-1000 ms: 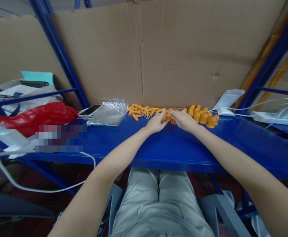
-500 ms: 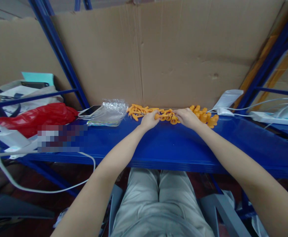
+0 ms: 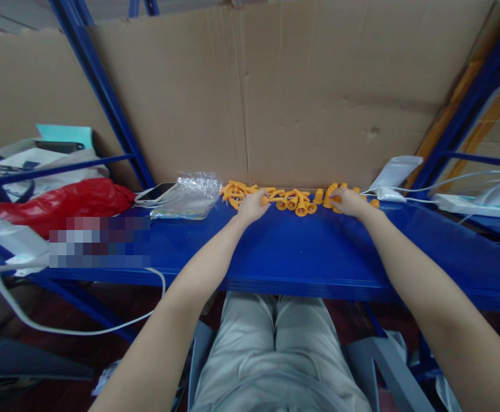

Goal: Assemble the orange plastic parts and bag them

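Note:
My left hand (image 3: 252, 207) is closed round a small orange plastic piece (image 3: 265, 200), whose rounded end shows past the fingers. Beside it are several orange stick-like pieces (image 3: 235, 187) in a loose pile. Between my hands lie several orange bell-shaped pieces (image 3: 301, 209) with open mouths facing me and metal bits inside. My right hand (image 3: 349, 202) has its fingers bent round an orange cup-shaped piece (image 3: 336, 198) in a cluster of similar ones. An upright orange cup-shaped piece (image 3: 318, 196) stands just left of that cluster. The right palm hides part of the cluster.
The blue shelf (image 3: 293, 252) ends in front of my lap, with cardboard (image 3: 318, 103) behind. Leftward are a clear plastic bag (image 3: 198, 191), a phone (image 3: 158, 193), a red bag (image 3: 74, 203) and a white cable (image 3: 82, 332). A white adapter (image 3: 391, 194) with cords is at right.
My right hand has moved right, from the bell-shaped pieces to the cup-shaped cluster. The left hand has shifted slightly left. An upright cup-shaped piece and more bell-shaped pieces are now uncovered.

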Tool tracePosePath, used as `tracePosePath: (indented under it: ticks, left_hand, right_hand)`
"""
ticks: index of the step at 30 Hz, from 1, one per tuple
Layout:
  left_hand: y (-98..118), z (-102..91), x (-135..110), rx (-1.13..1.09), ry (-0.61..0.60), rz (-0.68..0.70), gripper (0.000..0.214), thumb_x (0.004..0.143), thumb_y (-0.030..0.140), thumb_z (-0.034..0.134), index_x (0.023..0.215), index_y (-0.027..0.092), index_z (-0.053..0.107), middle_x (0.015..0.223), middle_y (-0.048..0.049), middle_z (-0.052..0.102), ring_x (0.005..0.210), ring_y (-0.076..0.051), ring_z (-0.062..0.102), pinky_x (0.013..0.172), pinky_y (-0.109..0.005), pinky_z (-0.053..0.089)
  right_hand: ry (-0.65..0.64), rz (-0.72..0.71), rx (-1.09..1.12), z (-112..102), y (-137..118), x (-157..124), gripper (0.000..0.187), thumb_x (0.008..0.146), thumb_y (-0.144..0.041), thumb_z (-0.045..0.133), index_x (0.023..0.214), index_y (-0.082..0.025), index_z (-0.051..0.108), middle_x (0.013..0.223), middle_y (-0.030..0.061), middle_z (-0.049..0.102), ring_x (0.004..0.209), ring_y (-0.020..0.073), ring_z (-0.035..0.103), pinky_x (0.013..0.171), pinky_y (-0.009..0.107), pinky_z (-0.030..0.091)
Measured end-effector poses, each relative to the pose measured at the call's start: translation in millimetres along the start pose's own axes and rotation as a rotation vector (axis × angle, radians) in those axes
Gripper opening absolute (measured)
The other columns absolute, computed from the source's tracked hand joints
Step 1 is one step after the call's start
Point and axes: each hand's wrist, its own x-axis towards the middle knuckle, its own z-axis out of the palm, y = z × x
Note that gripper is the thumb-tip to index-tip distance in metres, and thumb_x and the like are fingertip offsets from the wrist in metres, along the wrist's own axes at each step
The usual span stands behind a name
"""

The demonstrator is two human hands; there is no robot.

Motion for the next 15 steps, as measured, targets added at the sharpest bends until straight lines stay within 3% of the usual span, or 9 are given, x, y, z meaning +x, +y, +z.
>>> tracePosePath:
  ticks: [9,15]
  left_hand:
    - [5,-3.2,-3,-0.005,-0.025,0.037,0.027,0.087,0.024,0.064,0.113,0.021,0.068,0.101,-0.0090,0.073,0.106,-0.030,0.067,0.098,-0.041,0.049]
    - [6,-4.6,-3,0.001,-0.041,0.048,0.030,0.087,0.024,0.063,0.116,0.019,0.067,0.106,-0.0110,0.073,0.108,-0.031,0.067,0.097,-0.041,0.050]
  right_hand:
    - [-0.039,0.149,0.001,-2,-13,2,0.033,0.083,-0.017,0.054,0.111,-0.017,0.071,0.117,0.0177,0.071,0.106,0.0322,0.068,0.093,0.050,0.054]
    - [-0.006,0.163,-0.029,-2,-18,1,0.032,0.085,-0.019,0.052,0.109,-0.018,0.073,0.110,0.0148,0.072,0.102,0.0296,0.067,0.090,0.045,0.054]
